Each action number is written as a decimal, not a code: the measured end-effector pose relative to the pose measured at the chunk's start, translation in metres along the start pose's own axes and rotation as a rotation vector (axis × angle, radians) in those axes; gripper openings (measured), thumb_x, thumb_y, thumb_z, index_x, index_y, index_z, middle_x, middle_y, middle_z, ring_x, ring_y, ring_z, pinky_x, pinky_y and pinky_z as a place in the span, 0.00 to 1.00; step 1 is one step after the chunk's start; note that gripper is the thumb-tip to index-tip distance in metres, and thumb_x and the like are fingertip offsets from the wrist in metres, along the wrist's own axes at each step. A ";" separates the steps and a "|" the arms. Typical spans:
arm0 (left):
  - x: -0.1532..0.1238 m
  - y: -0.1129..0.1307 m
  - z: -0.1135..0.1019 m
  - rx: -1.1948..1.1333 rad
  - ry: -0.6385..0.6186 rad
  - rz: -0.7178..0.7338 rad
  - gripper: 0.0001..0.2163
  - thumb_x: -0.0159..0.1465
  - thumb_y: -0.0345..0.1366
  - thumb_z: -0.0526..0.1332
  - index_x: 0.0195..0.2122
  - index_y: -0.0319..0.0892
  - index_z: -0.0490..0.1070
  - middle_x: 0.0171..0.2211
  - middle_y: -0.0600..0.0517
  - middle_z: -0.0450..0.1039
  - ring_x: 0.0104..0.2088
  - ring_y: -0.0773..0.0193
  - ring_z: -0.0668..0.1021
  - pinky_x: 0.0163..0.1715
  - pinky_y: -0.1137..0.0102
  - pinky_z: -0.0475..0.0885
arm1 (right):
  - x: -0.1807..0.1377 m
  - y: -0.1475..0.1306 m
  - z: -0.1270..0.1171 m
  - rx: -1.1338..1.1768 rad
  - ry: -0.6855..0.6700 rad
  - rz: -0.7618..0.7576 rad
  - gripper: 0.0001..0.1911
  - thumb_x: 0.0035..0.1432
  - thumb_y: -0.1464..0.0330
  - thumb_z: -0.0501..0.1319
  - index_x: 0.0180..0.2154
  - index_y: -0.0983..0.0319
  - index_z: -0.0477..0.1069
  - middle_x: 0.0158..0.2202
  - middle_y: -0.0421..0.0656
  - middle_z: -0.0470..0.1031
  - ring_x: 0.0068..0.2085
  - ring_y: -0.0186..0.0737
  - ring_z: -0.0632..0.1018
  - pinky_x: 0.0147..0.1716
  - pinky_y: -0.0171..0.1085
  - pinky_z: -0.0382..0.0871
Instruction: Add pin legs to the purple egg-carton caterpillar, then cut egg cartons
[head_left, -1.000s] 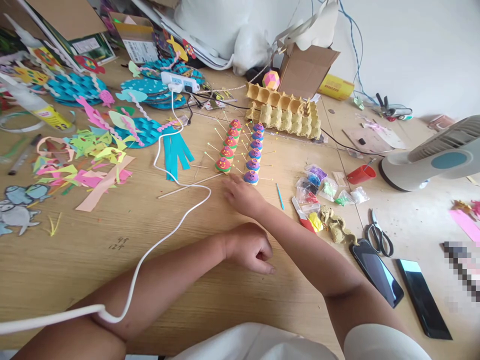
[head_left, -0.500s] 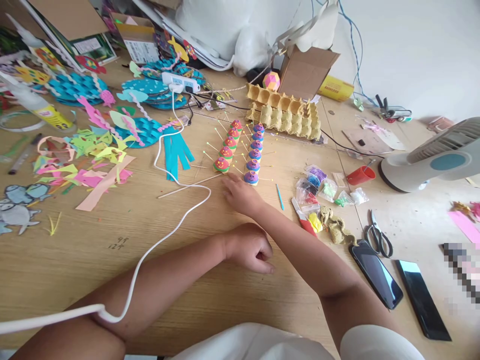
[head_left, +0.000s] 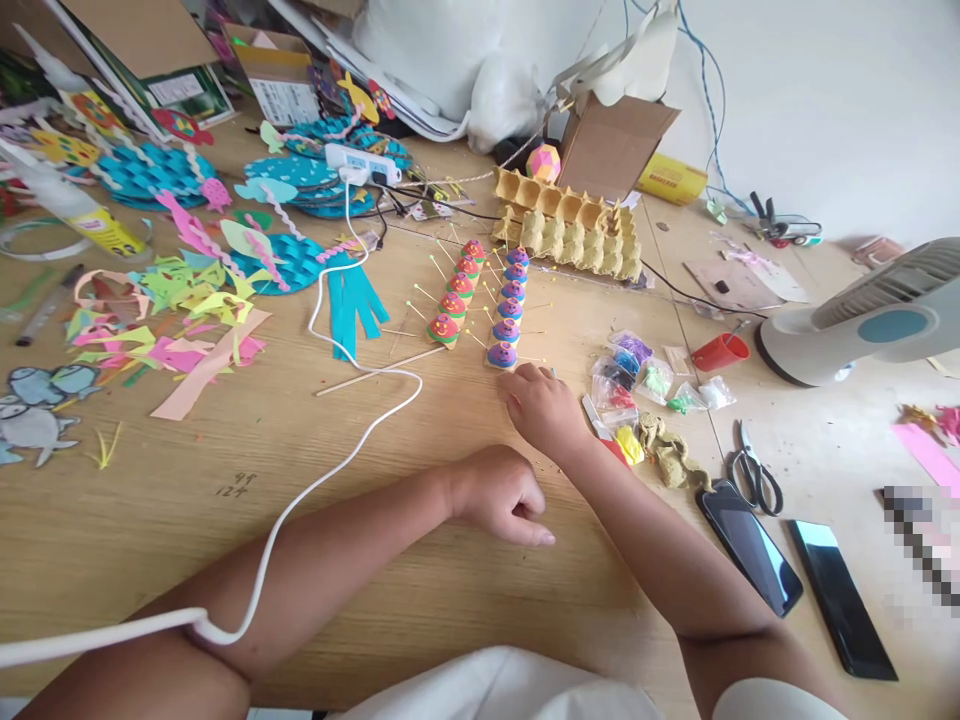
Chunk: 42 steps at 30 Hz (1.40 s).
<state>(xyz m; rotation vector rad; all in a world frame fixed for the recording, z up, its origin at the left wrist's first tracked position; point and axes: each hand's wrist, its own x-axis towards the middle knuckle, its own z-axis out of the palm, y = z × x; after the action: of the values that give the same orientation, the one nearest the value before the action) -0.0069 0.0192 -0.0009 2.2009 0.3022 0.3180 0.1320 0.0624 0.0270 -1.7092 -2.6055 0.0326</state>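
Observation:
My right hand (head_left: 546,405) is just in front of the near end of a purple-and-blue caterpillar (head_left: 507,330) made of egg-carton cups. Its fingers are loosely bent, nothing shows in them, and I cannot tell whether they touch the caterpillar. Beside that row stands a red-and-green caterpillar (head_left: 452,304) of the same make. Both have smiling faces and thin, bead-tipped sticks poking out at the sides. Closer to me, my left hand (head_left: 501,497) rests on the table, curled with nothing visible in it. A thin wooden stick (head_left: 375,372) lies left of the caterpillars.
Behind the caterpillars sit egg cartons (head_left: 577,230). To the right are bags of coloured clay (head_left: 630,360), a red cup (head_left: 720,352), scissors (head_left: 754,475), a phone (head_left: 750,550) and a fan (head_left: 870,310). Paper scraps (head_left: 180,320) and a white cable (head_left: 337,450) lie left.
My right hand has moved right, from the front of the red-and-green caterpillar to the front of the purple-and-blue one, now largely covering a small blue stick. My left hand stays nearly still.

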 end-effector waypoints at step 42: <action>-0.002 -0.004 0.004 -0.077 0.059 -0.015 0.22 0.63 0.44 0.64 0.17 0.41 0.58 0.15 0.59 0.59 0.21 0.71 0.60 0.30 0.70 0.60 | 0.148 0.195 -0.062 -0.122 0.085 0.385 0.29 0.64 0.66 0.60 0.65 0.65 0.63 0.65 0.60 0.64 0.64 0.64 0.65 0.55 0.54 0.64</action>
<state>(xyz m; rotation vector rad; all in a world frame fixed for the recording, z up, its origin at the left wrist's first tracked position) -0.0078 0.0185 -0.0065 2.1152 0.3328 0.3807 0.2542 0.2765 0.0842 -2.1746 -2.2243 -0.1901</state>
